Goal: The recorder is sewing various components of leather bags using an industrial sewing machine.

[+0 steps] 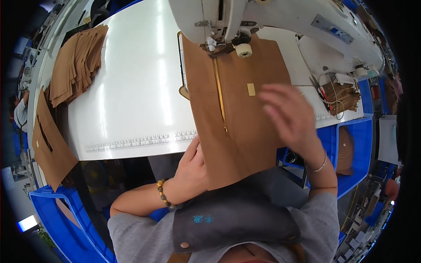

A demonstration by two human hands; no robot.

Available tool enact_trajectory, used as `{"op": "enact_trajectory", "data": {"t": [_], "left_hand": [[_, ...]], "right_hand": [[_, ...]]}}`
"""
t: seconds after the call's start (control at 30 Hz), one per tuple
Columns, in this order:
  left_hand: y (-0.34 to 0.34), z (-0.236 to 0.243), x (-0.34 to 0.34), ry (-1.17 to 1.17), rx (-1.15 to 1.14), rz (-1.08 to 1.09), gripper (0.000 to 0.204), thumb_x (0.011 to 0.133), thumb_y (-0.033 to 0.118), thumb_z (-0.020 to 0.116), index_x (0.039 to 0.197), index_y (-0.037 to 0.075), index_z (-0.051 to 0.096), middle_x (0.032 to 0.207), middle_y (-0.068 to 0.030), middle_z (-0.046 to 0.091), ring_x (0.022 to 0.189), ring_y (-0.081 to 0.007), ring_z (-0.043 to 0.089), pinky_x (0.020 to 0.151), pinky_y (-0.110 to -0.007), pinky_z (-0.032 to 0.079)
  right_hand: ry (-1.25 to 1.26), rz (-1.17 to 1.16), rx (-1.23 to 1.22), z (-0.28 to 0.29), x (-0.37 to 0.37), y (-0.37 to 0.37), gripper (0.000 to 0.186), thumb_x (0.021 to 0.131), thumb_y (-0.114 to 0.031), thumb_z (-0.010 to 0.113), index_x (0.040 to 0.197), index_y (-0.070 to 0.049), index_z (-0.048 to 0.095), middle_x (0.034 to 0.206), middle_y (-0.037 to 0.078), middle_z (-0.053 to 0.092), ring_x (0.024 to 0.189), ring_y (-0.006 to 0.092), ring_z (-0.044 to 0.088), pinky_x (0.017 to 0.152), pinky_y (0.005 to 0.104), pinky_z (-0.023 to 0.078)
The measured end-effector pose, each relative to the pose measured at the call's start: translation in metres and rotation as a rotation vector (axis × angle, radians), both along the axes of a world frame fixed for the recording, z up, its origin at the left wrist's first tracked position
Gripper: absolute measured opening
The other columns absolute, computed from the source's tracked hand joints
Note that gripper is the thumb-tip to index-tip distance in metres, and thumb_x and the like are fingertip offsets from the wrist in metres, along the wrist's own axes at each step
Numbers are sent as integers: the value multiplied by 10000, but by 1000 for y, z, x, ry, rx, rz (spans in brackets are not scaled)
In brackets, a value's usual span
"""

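A brown fabric panel (pixel 245 144) lies under the head of the white sewing machine (pixel 210 22), and its near end hangs over the table's front edge. A gold zipper (pixel 220 94) runs along it toward the needle area, with its pull at the near end. To the zipper's right sits a small pale yellow tag (pixel 251 89). My left hand (pixel 193 168) grips the panel's near left edge, some fingers hidden beneath the cloth. Over the panel's right side is my right hand (pixel 291 116), fingers apart and slightly bent, holding nothing.
Brown cut pieces (pixel 79 61) are stacked at the far left of the white table (pixel 136 87). A slotted brown piece (pixel 50 140) droops over the left edge. Scissors (pixel 320 92) lie beside zippers (pixel 344 96) at right. Blue bins (pixel 357 153) stand on both sides.
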State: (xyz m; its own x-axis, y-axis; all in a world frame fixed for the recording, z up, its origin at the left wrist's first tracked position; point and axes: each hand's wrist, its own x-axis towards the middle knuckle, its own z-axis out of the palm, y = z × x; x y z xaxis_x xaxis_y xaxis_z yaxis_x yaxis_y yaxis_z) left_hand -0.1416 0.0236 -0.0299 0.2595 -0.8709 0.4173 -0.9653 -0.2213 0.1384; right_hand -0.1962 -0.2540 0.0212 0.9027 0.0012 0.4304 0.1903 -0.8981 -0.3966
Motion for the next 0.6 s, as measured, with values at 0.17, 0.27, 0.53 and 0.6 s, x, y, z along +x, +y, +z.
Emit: {"op": "enact_trajectory", "data": {"t": [0.17, 0.27, 0.53, 0.6], "left_hand": [[10, 2, -4, 39, -15, 75, 452, 796, 243, 695, 1227, 116, 735, 1291, -98, 672, 1243, -316, 612, 1119, -537, 474], [17, 5, -1, 15, 29, 98, 407, 787, 226, 707, 1176, 115, 749, 1230, -82, 696, 1175, -286, 638, 1080, -514, 501], [24, 34, 45, 206, -164, 300, 283, 745, -120, 662, 978, 33, 707, 1031, -112, 747, 973, -318, 687, 911, -420, 557], [8, 33, 55, 137, -68, 326, 321, 830, 33, 765, 1145, 29, 702, 1236, -127, 718, 1164, -350, 656, 1011, -447, 519]], "right_hand": [[83, 226, -90, -33, -11, 59, 508, 883, -329, 749, 1337, -113, 676, 1378, 152, 614, 1226, 351, 620, 1048, 536, 496], [60, 197, -204, -36, -15, 65, 560, 875, -367, 747, 1373, -123, 662, 1416, 162, 596, 1281, 369, 595, 1061, 573, 484], [94, 228, -278, -34, -20, 66, 600, 882, -363, 747, 1390, -62, 639, 1418, 201, 594, 1291, 394, 590, 1055, 537, 499], [62, 246, -287, -34, -18, 65, 569, 877, -348, 747, 1349, -44, 655, 1372, 206, 619, 1266, 391, 604, 1043, 525, 509]]}}
